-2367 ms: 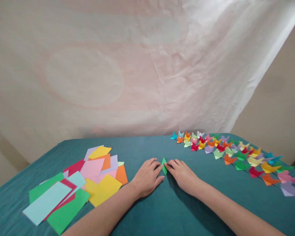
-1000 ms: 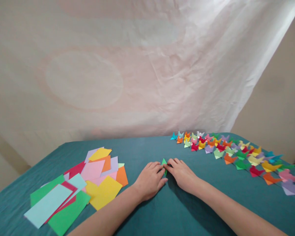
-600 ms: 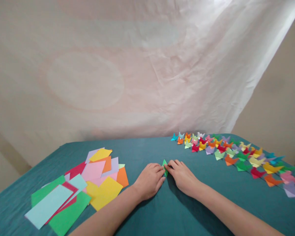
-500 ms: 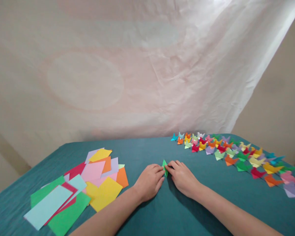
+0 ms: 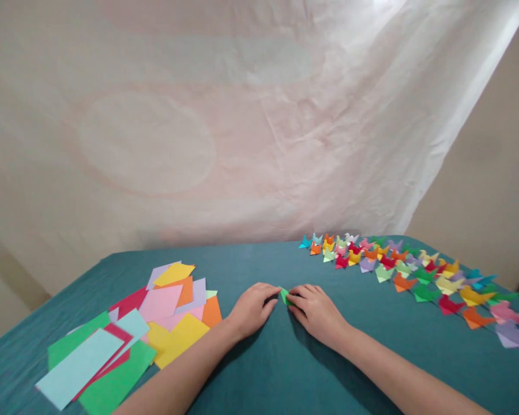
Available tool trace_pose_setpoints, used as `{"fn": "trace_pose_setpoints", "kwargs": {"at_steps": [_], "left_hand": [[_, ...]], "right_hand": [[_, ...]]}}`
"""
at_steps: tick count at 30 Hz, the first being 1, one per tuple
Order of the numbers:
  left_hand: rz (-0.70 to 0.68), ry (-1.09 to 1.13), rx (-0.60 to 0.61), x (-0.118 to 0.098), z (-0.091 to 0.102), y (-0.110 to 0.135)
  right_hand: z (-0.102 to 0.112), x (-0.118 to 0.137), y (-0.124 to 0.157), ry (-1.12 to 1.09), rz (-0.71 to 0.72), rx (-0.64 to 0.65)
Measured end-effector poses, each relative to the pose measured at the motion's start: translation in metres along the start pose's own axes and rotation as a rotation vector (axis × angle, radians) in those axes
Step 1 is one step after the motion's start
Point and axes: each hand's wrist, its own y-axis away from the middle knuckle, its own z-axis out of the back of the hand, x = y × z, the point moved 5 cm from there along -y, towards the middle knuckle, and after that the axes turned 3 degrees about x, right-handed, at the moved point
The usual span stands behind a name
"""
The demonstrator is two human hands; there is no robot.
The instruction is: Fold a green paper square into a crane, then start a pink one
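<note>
Paper [image 5: 284, 297], green and folded, sits right of the sheet pile [image 5: 132, 326], pinched by the right hand [image 5: 316, 312]; whether the left hand [image 5: 251, 310] grips its tip cannot be told. Uneven pressure could skew its crease.

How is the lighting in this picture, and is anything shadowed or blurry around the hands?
Head view: a bright patch at the top of the hanging sheet, right of centre; head view: a dark shadow on the teal tablecloth along the right hand and forearm; head view: the green folded paper looks soft, its creases too small to make out.
</note>
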Motion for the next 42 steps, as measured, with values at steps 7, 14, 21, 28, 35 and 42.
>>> {"fn": "trace_pose_setpoints", "kwargs": {"at_steps": [7,14,21,28,35,42], "left_hand": [[-0.033,0.02,0.079,0.016,0.006,-0.015],[-0.041,0.073,0.069,0.021,-0.001,-0.017],[-0.028,0.063,0.058,0.024,-0.002,-0.018],[-0.077,-0.308,0.064,-0.011,-0.005,-0.006],[-0.045,-0.497,0.125,-0.042,-0.019,0.001],[-0.098,-0.502,0.181,-0.04,-0.017,0.002]], "right_hand": [[0.0,-0.011,-0.002,0.009,0.203,0.102],[0.002,-0.014,-0.002,-0.041,0.231,0.066],[0.0,-0.013,0.0,-0.086,0.208,0.033],[-0.008,-0.014,0.0,-0.135,0.166,0.036],[-0.011,-0.018,0.002,-0.254,0.123,-0.056],[-0.014,-0.032,-0.001,-0.438,-0.009,-0.144]]}}
